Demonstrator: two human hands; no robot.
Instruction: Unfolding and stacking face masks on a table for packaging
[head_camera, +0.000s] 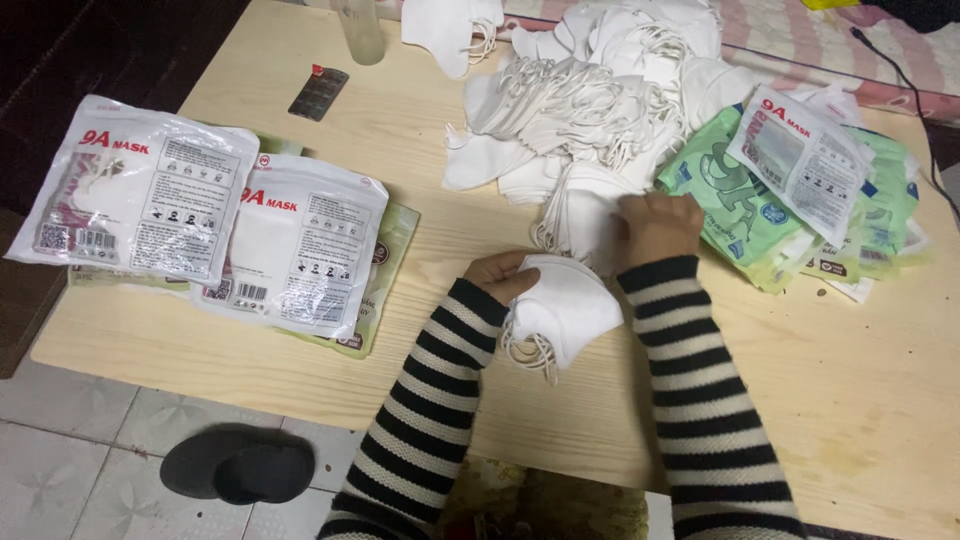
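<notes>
My left hand (503, 276) holds a small stack of folded white face masks (562, 305), ear loops dangling toward me. My right hand (655, 226) reaches into the big heap of loose white masks (580, 110) at the back of the low wooden table (400, 180), fingers closed on the edge of a mask at the heap's near side. Both arms wear black-and-white striped sleeves.
Filled white mask packets (140, 190) (300, 245) lie at the left. A pile of green and white empty bags (790, 190) sits at the right. A dark blister strip (318, 93) and a clear bottle (360, 30) stand at the back. A black slipper (240, 465) lies on the tiled floor.
</notes>
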